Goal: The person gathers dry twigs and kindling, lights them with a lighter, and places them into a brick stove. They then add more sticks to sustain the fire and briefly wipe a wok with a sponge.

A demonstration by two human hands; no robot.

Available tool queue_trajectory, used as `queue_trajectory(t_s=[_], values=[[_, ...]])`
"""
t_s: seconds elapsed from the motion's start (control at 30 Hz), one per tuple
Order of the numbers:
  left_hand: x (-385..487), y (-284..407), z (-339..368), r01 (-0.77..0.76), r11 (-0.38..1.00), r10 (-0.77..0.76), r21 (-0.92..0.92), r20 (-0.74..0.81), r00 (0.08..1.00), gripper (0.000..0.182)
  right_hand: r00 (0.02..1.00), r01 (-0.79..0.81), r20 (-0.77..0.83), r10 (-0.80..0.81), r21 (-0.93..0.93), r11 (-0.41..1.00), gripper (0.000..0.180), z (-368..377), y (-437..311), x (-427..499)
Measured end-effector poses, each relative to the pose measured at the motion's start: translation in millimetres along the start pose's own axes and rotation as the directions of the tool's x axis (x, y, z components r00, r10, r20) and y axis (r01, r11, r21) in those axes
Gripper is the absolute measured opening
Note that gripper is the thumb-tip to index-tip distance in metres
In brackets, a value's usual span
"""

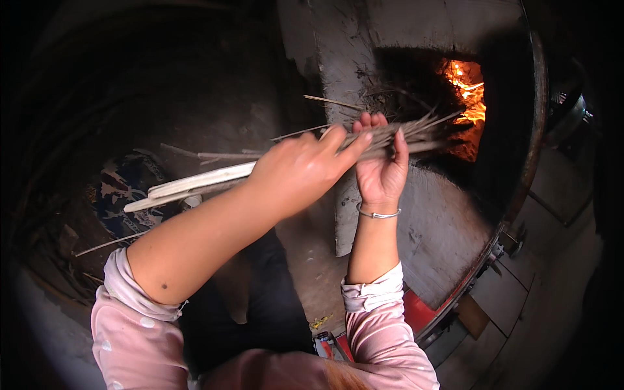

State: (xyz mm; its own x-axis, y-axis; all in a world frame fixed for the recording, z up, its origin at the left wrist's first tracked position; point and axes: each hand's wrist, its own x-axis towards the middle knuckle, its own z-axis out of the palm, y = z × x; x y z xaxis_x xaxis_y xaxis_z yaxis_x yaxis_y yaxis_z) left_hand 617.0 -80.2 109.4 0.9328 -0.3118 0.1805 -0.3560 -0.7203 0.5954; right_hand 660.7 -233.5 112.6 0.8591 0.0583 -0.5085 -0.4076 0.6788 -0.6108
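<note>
A bundle of thin dry sticks (pixel 414 134) points into the opening of a wall stove, its tips near the flames (pixel 468 97). My left hand (pixel 307 158) grips the bundle from above. Behind it, pale split wood pieces (pixel 202 179) stick out to the left. My right hand (pixel 380 165), with a silver bangle (pixel 378 214) at its wrist, cups the sticks from below, palm up; its fingers are partly hidden behind them. Loose twigs and ash lie in the dark mouth of the stove.
The stove's whitewashed wall (pixel 443 229) surrounds the fire opening, with a curved rim (pixel 536 122) at its right. A thin stick (pixel 331 101) juts from the stove mouth. A dark patterned bag (pixel 129 190) lies at the left. Floor tiles (pixel 497 292) show at the lower right.
</note>
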Motion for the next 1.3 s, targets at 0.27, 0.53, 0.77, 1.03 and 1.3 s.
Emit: queue_trajectory(t_s=[0.27, 0.53, 0.77, 1.03, 1.3], values=[[92.9, 22.5, 52.4, -0.047, 0.998, 0.041, -0.029, -0.179, 0.983, 0.045, 0.982, -0.191, -0.037, 0.188, -0.248, 0.950, 0.041, -47.5, -8.8, -79.1], [168.9, 65.7, 112.4, 0.053, 0.992, -0.042, 0.115, -0.091, 0.995, 0.046, 0.730, -0.662, -0.323, 0.603, -0.112, 0.741, 0.031, -121.4, 12.2, -219.1], [172.8, 63.2, 123.1, 0.046, 0.990, -0.045, 0.135, -0.009, 0.999, 0.048, 0.601, -0.766, -0.270, 0.752, 0.071, 0.638, 0.031, -130.2, 18.9, -260.4], [60.0, 63.5, 56.0, -0.070, 0.913, -0.096, -0.403, -0.377, 0.921, 0.047, 0.639, -0.762, -0.502, 0.582, -0.515, 0.392, 0.033, -135.9, 60.9, -281.0], [-273.4, 54.6, -16.8, 0.735, 0.677, -0.681, 0.045, 0.417, 0.602, 0.042, 0.730, 0.005, -0.345, 0.589, -0.860, -0.510, 0.063, -112.4, 93.8, -312.5]])
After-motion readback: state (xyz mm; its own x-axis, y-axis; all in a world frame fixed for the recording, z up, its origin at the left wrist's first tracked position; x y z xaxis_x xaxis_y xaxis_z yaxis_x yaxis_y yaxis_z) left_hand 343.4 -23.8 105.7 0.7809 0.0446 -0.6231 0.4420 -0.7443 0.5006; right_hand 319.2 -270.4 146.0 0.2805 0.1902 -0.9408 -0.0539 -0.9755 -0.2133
